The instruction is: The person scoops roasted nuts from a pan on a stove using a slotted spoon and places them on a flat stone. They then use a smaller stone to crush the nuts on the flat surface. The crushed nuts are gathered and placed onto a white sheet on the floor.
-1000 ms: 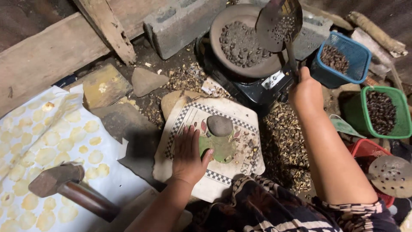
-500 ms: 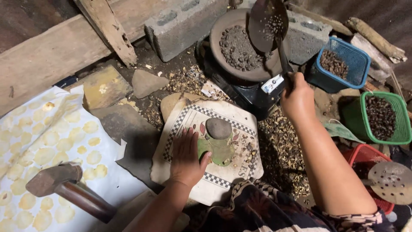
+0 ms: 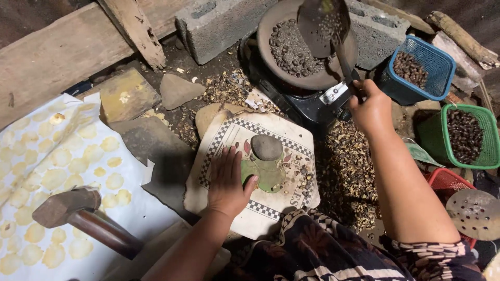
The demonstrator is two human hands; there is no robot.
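At the far left a white sheet (image 3: 62, 171) spread on the floor carries rows of pale flattened discs (image 3: 57, 179), and a hammer (image 3: 78, 213) rests on it, head to the left, handle running toward the person. Beside it lies a patterned tile (image 3: 250, 177) with a checked border, serving as a small worktop. The left hand (image 3: 226, 182) lies flat on the tile, fingers (image 3: 229, 158) spread and released, holding nothing. A rounded grey stone (image 3: 266, 147) sits on the tile just beyond those fingertips, apart from them, with a few dark seeds (image 3: 304, 179) scattered to its right.

Further right, the right hand (image 3: 371, 106) is clenched around the handle of a perforated ladle (image 3: 323, 23); its bowl, loaded with seeds, hangs tilted above the round pan (image 3: 291, 52) of dark seeds, which sits on a black stove (image 3: 307, 112). So the ladle's bowl is well away from the fingers that grip it, at the far end of the handle.

The likely trouble: tilted as it is, the ladle could spill seeds past the pan's rim onto the husk-littered floor (image 3: 344, 171). The pan is probably hot, and the wrist passes close to it. To the right stand a blue basket (image 3: 419, 73) and a green basket (image 3: 469, 138), both holding seeds.
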